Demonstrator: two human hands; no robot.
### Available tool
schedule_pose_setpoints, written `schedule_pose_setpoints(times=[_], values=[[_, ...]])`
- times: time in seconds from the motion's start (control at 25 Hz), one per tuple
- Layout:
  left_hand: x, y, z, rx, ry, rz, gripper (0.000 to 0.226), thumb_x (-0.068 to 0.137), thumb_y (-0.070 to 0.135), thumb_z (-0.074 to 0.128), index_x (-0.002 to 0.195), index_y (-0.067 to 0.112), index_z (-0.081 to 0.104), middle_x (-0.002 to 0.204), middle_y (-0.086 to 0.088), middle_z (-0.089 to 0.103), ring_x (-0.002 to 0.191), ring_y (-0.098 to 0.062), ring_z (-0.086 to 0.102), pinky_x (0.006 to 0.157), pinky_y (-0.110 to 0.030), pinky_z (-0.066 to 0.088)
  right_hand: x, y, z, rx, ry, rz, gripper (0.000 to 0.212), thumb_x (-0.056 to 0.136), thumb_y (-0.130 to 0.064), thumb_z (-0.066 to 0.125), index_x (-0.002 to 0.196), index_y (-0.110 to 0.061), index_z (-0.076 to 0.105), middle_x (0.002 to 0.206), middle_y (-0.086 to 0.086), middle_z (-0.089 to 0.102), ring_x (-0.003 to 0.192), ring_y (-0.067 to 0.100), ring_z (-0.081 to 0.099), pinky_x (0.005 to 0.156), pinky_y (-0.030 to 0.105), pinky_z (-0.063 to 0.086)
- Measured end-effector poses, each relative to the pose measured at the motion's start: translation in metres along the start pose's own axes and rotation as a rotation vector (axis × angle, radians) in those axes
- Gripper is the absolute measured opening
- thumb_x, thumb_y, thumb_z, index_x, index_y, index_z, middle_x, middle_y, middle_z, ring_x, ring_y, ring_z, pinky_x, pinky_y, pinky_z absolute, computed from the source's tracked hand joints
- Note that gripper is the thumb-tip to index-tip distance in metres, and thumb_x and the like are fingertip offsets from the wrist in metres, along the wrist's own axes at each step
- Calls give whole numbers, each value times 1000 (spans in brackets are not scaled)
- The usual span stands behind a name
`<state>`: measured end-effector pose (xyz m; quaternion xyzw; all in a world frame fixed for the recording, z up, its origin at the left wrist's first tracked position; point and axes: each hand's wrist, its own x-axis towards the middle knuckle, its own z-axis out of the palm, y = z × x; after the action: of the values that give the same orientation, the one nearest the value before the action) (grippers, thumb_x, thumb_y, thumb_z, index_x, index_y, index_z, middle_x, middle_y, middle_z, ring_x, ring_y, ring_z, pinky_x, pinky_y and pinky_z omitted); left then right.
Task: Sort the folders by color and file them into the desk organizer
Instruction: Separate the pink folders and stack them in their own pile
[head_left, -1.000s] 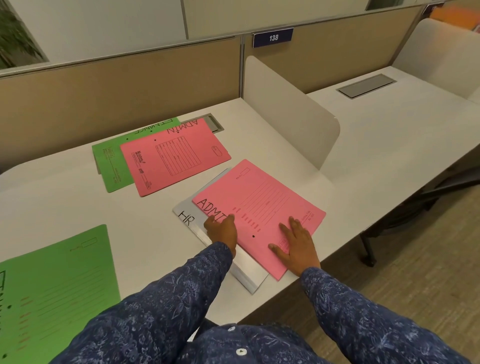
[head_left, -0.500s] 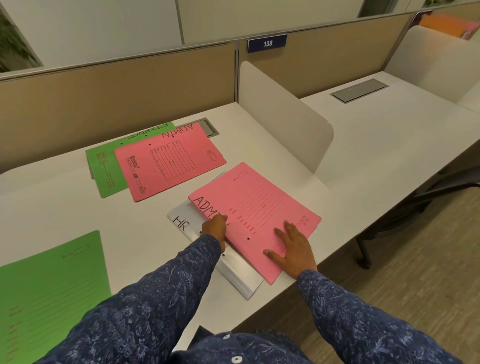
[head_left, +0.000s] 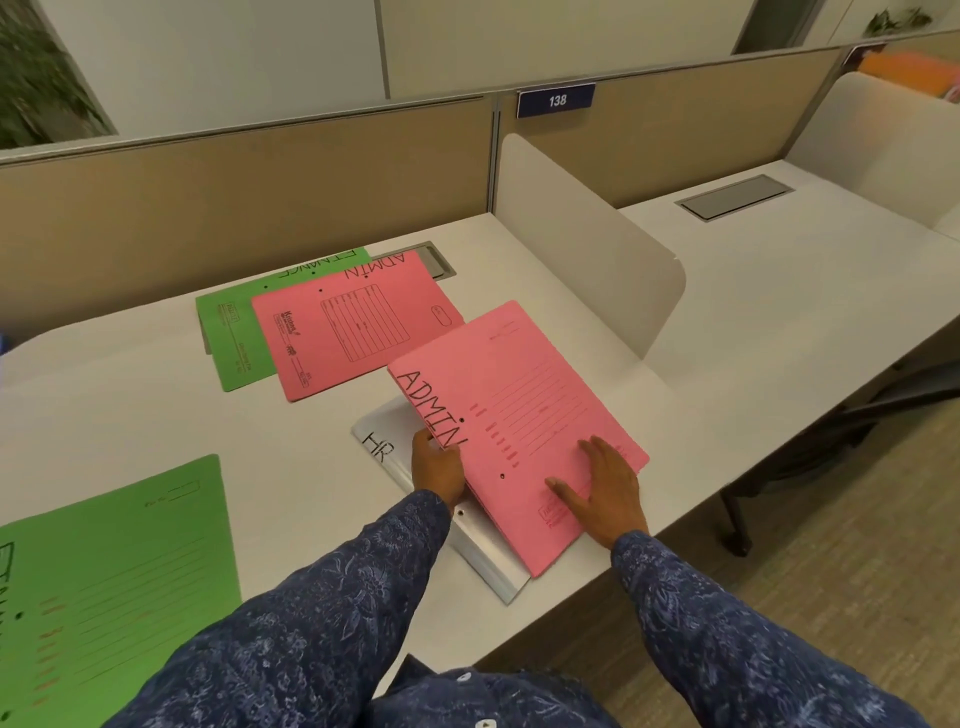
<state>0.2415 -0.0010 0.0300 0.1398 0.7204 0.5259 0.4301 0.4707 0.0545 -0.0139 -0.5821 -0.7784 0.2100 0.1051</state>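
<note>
A pink folder marked ADMIN (head_left: 514, 395) lies tilted over a white folder marked HR (head_left: 382, 441) near the desk's front edge. My left hand (head_left: 439, 467) grips the pink folder's left edge, which is raised off the white one. My right hand (head_left: 602, 488) rests flat with spread fingers on the pink folder's near corner. Farther back, a second pink ADMIN folder (head_left: 353, 322) overlaps a green folder (head_left: 228, 332). Another green folder (head_left: 109, 577) lies at the near left. No desk organizer is in view.
A curved white divider (head_left: 587, 244) stands to the right of the folders, with another desk (head_left: 779, 291) beyond it. A metal cable hatch (head_left: 439, 260) sits behind the far folders. A beige partition (head_left: 234, 197) backs the desk. Carpet floor lies at the right.
The pink ADMIN folder's left edge has lifted off the white HR folder under my left hand. My right hand stays flat on the folder's near corner.
</note>
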Motion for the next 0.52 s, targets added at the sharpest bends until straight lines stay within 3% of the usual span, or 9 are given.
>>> schedule_pose_setpoints(times=[0.2, 0.32, 0.4, 0.52], values=[[6, 5, -49, -120, -29, 50, 38, 87, 1, 49, 108, 32, 57, 119, -6, 66, 105, -30, 65, 90, -54, 55, 21, -18, -18, 262, 128, 140, 93, 81, -68, 60, 150, -15, 27, 152, 8, 37, 135, 28, 40, 114, 50, 32], [9, 3, -86, -167, -22, 48, 39, 88, 4, 53, 118, 29, 58, 119, -5, 67, 105, -31, 66, 88, -52, 56, 32, -43, -20, 504, -9, 193, 80, 83, -63, 62, 143, -17, 37, 136, 8, 54, 110, 24, 58, 91, 41, 51], [9, -1, -112, -189, -2, 37, 45, 88, 7, 54, 128, 28, 52, 118, -5, 68, 103, -31, 67, 84, -50, 58, 34, -66, -16, 570, -140, 165, 61, 86, -60, 61, 127, -16, 54, 119, 5, 66, 94, 20, 66, 80, 37, 56], [10, -7, -152, -217, 62, 54, 42, 88, 10, 56, 126, 29, 55, 112, 1, 70, 99, -26, 68, 80, -44, 60, 28, -99, 0, 604, -278, 88, 32, 90, -45, 64, 104, -17, 66, 103, 4, 73, 80, 15, 71, 66, 26, 58]])
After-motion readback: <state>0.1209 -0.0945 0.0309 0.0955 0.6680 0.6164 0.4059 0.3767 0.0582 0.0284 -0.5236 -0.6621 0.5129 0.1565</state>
